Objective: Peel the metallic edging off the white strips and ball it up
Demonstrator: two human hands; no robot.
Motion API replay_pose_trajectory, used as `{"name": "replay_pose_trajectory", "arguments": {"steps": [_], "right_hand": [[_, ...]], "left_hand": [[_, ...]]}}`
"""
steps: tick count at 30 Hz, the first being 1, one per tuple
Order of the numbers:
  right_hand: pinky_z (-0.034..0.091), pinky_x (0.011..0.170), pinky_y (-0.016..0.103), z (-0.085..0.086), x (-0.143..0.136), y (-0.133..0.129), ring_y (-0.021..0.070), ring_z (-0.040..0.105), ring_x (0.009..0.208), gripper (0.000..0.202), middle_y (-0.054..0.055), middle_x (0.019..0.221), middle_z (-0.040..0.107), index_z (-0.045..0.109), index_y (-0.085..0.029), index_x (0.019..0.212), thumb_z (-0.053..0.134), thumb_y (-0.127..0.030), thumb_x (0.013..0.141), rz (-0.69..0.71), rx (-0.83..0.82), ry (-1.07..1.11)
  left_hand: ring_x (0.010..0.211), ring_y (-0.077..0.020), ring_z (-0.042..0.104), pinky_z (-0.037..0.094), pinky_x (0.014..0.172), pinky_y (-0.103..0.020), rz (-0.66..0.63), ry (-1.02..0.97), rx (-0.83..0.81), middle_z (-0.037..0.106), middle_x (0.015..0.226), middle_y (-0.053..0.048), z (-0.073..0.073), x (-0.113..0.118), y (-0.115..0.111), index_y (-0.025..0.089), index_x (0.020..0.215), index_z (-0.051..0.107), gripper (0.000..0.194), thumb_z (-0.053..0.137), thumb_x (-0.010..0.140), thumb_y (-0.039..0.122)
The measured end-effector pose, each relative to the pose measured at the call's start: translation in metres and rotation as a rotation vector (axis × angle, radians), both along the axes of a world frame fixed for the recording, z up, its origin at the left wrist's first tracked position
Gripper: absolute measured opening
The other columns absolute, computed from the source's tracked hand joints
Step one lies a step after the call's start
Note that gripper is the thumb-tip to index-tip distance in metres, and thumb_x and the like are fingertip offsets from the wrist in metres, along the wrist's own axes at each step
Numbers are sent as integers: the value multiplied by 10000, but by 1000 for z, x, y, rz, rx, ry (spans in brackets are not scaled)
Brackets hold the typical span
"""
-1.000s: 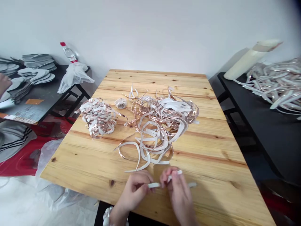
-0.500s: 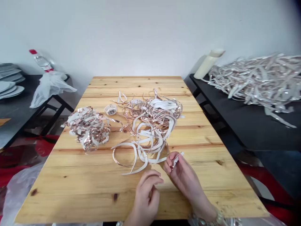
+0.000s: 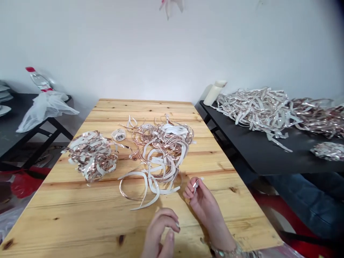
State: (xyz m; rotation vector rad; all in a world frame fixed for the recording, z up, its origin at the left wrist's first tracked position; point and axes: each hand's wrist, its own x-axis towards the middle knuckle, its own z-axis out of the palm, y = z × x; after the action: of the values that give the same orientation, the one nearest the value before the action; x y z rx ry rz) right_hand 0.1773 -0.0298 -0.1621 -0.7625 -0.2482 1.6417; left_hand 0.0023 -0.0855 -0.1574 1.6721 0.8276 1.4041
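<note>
My right hand (image 3: 204,206) is closed around a short strip (image 3: 196,185) with white and shiny rose-gold sides, held between thumb and fingers. To its left, over the near part of the wooden table (image 3: 88,218), my left hand (image 3: 161,231) curves with thumb and fingertips apart; I see nothing held in it. Beyond both hands lies a loose tangle of long white and rose-gold strips (image 3: 163,161). Farther left sits a heap of short, crinkled strip pieces (image 3: 92,154). A small roll of white tape (image 3: 118,134) rests between the two piles.
On the black table at right are a large pile of strips (image 3: 258,111), a cream cylinder (image 3: 214,94) and a smaller bundle (image 3: 329,151). A person's leg in blue jeans (image 3: 303,200) shows below it. At left stand a bottle (image 3: 40,80) and a white mesh bag (image 3: 47,107).
The view has swung right and up, so more of the right table shows. My left hand has moved slightly away from my right hand, which still holds the short strip.
</note>
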Motion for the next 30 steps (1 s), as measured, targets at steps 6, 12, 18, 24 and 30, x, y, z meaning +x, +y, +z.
{"name": "replay_pose_trajectory", "arguments": {"steps": [6, 12, 18, 24, 30], "right_hand": [[389, 510, 217, 5, -7, 0, 75, 395, 509, 241, -35, 578, 472, 607, -169, 684, 734, -365, 742, 63, -25, 50], [397, 499, 217, 5, -9, -1, 80, 392, 524, 239, -30, 587, 483, 607, -162, 682, 767, -338, 709, 86, -41, 71], [404, 493, 209, -2, -8, 2, 77, 399, 532, 239, -30, 598, 494, 615, -150, 682, 796, -306, 679, 50, -88, 99], [408, 491, 212, -2, -9, 3, 78, 389, 532, 246, -29, 602, 496, 611, -148, 669, 810, -292, 655, 33, -107, 76], [398, 483, 206, -5, -8, 3, 72, 366, 527, 266, -38, 588, 457, 589, -151, 657, 815, -290, 643, 20, -157, 69]], "left_hand": [[866, -162, 566, 456, 776, -251, 520, 175, 149, 591, 891, -39, 56, -78, 13, 207, 940, 578, 275, 338, 979, 334], [848, -216, 613, 437, 827, -351, 933, 856, 183, 669, 857, -65, 116, -148, 90, 169, 901, 645, 221, 477, 897, 312], [1234, -347, 433, 302, 1021, -517, 839, 1256, 103, 563, 1282, -138, 135, -154, 149, 173, 1031, 706, 381, 367, 877, 252], [1048, -305, 590, 377, 994, -500, 694, 1381, -64, 686, 1037, -146, 123, -145, 170, 131, 1013, 657, 446, 357, 886, 436], [1096, -346, 573, 459, 903, -435, 677, 1454, -272, 635, 1155, -171, 106, -193, 171, 128, 1061, 656, 475, 492, 768, 465]]}}
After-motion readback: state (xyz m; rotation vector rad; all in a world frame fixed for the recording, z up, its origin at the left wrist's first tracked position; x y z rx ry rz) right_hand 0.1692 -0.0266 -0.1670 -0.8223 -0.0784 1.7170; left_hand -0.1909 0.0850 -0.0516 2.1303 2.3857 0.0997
